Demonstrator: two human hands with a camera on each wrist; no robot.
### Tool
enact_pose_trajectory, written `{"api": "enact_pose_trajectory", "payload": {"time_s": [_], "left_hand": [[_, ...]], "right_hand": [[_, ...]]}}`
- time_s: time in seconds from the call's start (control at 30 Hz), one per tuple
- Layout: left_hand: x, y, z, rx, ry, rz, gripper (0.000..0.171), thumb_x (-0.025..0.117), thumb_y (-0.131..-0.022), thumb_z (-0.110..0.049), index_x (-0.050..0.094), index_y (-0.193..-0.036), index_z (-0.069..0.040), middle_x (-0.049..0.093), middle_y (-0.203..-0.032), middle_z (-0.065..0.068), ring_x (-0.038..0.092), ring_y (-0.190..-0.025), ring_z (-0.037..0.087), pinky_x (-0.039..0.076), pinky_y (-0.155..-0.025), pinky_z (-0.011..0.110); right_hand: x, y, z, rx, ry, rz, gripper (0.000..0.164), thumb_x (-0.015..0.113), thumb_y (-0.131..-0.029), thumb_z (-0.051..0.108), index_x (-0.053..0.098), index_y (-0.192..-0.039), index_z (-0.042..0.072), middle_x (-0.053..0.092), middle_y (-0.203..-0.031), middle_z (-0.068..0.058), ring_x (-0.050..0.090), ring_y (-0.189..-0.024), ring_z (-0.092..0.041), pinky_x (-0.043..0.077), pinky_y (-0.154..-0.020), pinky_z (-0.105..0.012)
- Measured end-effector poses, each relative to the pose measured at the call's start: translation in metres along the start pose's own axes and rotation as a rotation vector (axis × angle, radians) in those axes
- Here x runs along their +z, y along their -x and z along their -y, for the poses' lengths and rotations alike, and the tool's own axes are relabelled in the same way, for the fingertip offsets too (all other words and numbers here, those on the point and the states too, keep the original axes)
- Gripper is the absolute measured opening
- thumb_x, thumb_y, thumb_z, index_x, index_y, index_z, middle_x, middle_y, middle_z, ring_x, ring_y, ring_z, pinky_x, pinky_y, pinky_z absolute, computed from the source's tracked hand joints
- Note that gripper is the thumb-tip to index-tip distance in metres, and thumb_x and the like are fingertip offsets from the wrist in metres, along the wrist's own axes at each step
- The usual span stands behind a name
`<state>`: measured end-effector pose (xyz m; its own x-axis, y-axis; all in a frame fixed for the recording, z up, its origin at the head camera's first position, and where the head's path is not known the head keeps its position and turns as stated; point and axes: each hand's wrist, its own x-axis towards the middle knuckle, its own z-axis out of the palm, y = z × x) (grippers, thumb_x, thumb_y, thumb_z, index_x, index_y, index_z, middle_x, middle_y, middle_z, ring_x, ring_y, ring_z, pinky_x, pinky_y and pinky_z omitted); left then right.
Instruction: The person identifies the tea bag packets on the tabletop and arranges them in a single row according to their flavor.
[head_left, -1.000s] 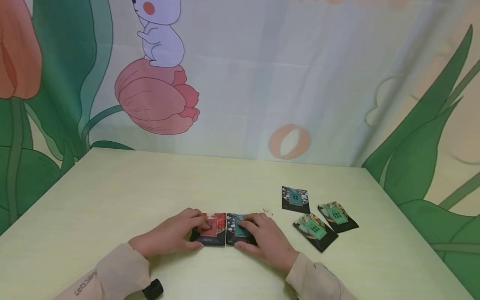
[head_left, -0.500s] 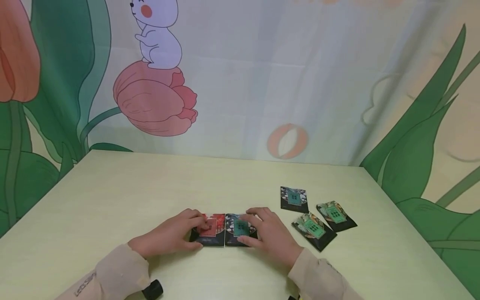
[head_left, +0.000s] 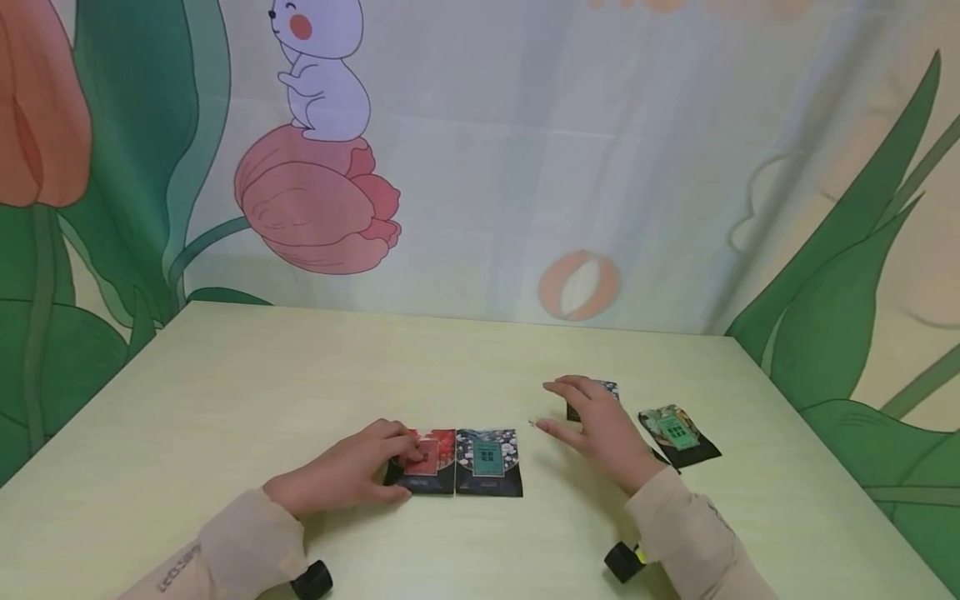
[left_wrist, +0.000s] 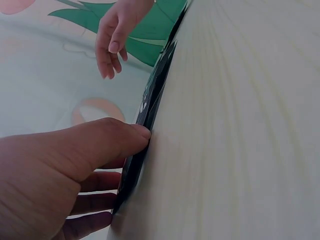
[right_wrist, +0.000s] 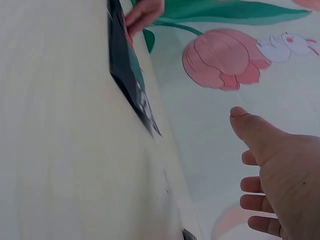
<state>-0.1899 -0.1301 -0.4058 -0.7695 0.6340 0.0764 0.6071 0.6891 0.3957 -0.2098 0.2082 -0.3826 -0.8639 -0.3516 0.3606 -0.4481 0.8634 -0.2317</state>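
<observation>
Tabletop carries five packets, left fingers relaxed on one, right fingers outstretched.

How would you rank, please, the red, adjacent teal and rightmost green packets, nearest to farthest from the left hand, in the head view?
1. Red packet, touching the left hand.
2. Teal packet, immediately right.
3. Green packet, far right.

The right hand no longer covers the near teal-labelled packet, whose face now shows whole. Raised off the tabletop, it is farther right, its fingers partly hiding the far packet.
</observation>
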Motion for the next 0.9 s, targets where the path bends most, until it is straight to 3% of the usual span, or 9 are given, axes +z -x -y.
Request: {"api": "enact_pose_trajectory", "payload": {"time_s": [0.23, 0.6, 0.9], "left_hand": [[0.002, -0.001, -0.003, -0.019, 0.014, 0.005, 0.032, 0.077, -0.08, -0.029, 0.065, -0.109, -0.021, 0.055, -0.121, -0.001, 0.049, -0.116, 0.018, 0.048, -0.1, 0.041], [0.001, 0.001, -0.001, -0.035, 0.005, 0.01, 0.033, 0.077, -0.08, -0.031, 0.064, -0.11, -0.023, 0.054, -0.122, -0.003, 0.049, -0.117, 0.017, 0.048, -0.101, 0.041], [-0.001, -0.002, -0.004, -0.032, -0.007, 0.01, 0.034, 0.077, -0.081, -0.03, 0.064, -0.111, -0.021, 0.055, -0.122, -0.002, 0.05, -0.116, 0.018, 0.048, -0.101, 0.041]], "right_hand": [[-0.003, -0.002, -0.028, 0.049, -0.012, 0.029, 0.057, 0.068, -0.087, 0.039, 0.055, -0.134, 0.01, 0.055, -0.134, -0.016, 0.052, -0.123, -0.037, 0.045, -0.1, -0.055], [0.001, 0.003, -0.052, 0.163, -0.029, 0.18, 0.057, 0.065, -0.091, 0.032, 0.049, -0.138, 0.003, 0.044, -0.142, -0.026, 0.045, -0.128, -0.046, 0.043, -0.099, -0.06], [0.006, 0.006, -0.066, 0.201, 0.011, 0.196, 0.052, 0.064, -0.091, 0.031, 0.052, -0.135, 0.004, 0.047, -0.139, -0.028, 0.047, -0.125, -0.047, 0.042, -0.098, -0.061]]}}
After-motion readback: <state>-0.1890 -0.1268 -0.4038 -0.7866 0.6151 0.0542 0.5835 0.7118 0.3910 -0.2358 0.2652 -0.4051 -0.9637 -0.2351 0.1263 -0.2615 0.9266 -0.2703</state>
